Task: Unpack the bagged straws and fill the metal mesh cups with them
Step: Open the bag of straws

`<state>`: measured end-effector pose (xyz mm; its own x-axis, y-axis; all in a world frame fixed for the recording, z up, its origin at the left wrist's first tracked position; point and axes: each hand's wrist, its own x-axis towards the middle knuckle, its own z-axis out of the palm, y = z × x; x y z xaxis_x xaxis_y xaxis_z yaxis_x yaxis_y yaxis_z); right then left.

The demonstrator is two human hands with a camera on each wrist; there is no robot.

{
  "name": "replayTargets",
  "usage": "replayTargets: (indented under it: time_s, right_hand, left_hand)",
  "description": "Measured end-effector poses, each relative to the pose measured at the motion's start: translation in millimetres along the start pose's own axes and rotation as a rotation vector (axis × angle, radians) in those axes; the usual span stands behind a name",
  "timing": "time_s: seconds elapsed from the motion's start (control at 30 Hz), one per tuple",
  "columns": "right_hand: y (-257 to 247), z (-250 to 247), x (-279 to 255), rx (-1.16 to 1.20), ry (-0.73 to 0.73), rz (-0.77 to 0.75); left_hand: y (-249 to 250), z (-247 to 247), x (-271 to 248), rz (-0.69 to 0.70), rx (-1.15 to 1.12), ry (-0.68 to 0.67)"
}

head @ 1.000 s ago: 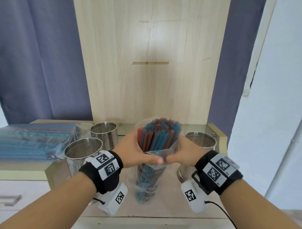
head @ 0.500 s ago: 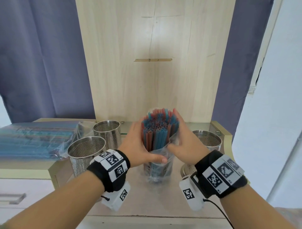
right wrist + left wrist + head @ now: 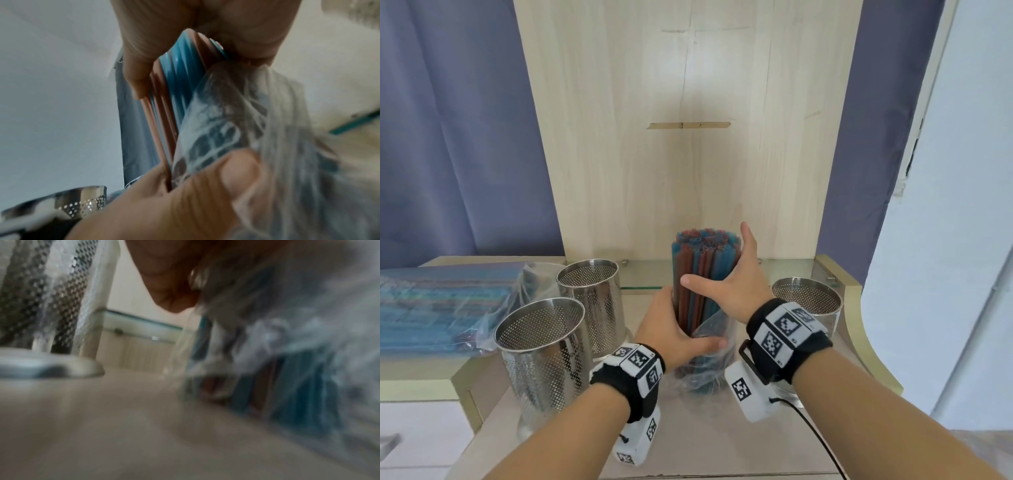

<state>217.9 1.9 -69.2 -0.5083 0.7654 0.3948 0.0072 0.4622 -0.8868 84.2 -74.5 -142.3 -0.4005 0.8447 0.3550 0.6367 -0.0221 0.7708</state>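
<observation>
- The bundle of straws (image 3: 703,274), red and blue, stands upright in the lower centre of the head view on the pale wooden desk (image 3: 722,442), its lower half inside a crumpled clear plastic bag (image 3: 710,356) and its upper half bare.
- The right hand (image 3: 736,284) clasps the bare upper part: thumb across the front, fingers reaching up along the bundle's right side.
- The left hand (image 3: 671,330) wraps the bundle lower down at the bag's mouth, thumb laid across the front of the plastic.
- The right wrist view alone shows the grip from below: the right thumb (image 3: 133,68) presses on the straws (image 3: 176,78), and the left thumb (image 3: 216,186), in the lower centre, pins the bag (image 3: 236,129) against them.
- The left wrist view, blurred, alone shows the bag's bottom (image 3: 287,378) resting on the desk (image 3: 102,426), with a mesh cup's base (image 3: 47,363) at the left edge.
- Two metal mesh cups (image 3: 544,349) (image 3: 592,294) stand left of the bundle and a third (image 3: 808,301) to the right, behind the right wrist; all look empty.
- More bagged straws (image 3: 441,305) lie flat at the left edge of the head view.
- Compared with half a second ago, the bag has slid lower, more straw is exposed, and the left hand sits lower on the bundle.
</observation>
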Motion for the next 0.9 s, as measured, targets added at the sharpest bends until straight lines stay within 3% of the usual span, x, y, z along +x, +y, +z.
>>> replayTargets:
  time_s: [0.1,0.2,0.37,0.43,0.57,0.63,0.77,0.9]
  right_hand:
    - [17,8,2,-0.014,-0.010,0.012]
    - [30,13,-5,0.018,-0.018,0.035]
    - [24,10,-18,0.041,0.048,-0.041]
    - [17,8,-23,0.048,0.074,-0.092]
    - [12,6,-28,0.123,0.057,-0.133]
    - [14,6,-30,0.170,0.049,-0.121]
    - [9,9,-35,0.200,0.079,-0.126]
    - [0,20,-36,0.219,0.056,-0.126]
  left_hand:
    - [-3,-4,-2,0.010,-0.020,0.042]
    - [-5,-8,0,0.104,0.010,0.048]
    - [-3,-5,0,0.111,0.343,0.089]
    - [1,-2,-3,0.104,0.374,0.131]
    - [2,1,-5,0.148,0.241,0.149]
    - [5,-2,-7,0.078,0.093,0.100]
    - [7,-2,-9,-0.020,0.049,0.103]
    - [7,-1,-9,0.010,-0.002,0.145]
